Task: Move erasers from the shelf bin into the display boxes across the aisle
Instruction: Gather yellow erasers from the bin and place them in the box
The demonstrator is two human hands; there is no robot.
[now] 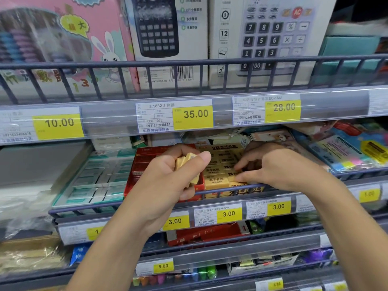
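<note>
A yellow display box of 2B erasers (233, 192) sits on the middle shelf behind the wire rail, with yellow erasers (216, 182) packed flat inside. My left hand (168, 179) hovers in front of the box's left side and grips several loose yellow erasers (185, 161) in its curled fingers. My right hand (277, 166) reaches into the box from the right, its thumb and fingertips pinching an eraser (232, 175) near the front right corner.
A red box (142, 162) stands left of the eraser box, and teal-edged packs (98, 181) lie further left. Stationery packs (346, 152) crowd the right. Calculator boxes (168, 38) fill the shelf above. A dark wire rail (231, 191) fronts the shelf; price tags line the edges.
</note>
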